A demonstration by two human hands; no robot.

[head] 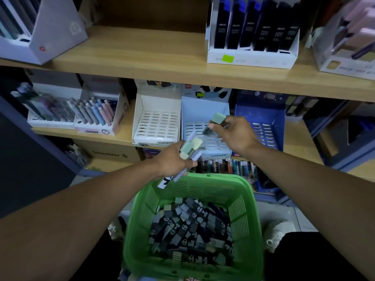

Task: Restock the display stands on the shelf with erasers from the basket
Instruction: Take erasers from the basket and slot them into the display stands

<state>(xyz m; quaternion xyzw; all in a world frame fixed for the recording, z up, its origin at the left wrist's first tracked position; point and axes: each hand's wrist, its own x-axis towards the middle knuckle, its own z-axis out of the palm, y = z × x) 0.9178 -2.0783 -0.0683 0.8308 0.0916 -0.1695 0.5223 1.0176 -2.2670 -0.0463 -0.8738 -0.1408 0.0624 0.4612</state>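
Observation:
A green basket (246,199) at the bottom centre holds several erasers (188,226) in dark panda-print sleeves. My left hand (172,161) grips a bunch of erasers (189,149) above the basket's far rim. My right hand (235,132) pinches one pale green eraser (216,121) over the slotted tray of a light blue display stand (194,110) on the middle shelf. A white display stand (157,122) with bare slots sits just left of it, and a dark blue stand (263,126) is to the right.
Pen displays (89,112) fill the left of the middle shelf (121,136). The upper shelf (152,57) carries a white box of dark pen packs (253,33) and grey boxes. More pens (227,166) lie on a lower shelf behind the basket. A shoe (278,230) is at right.

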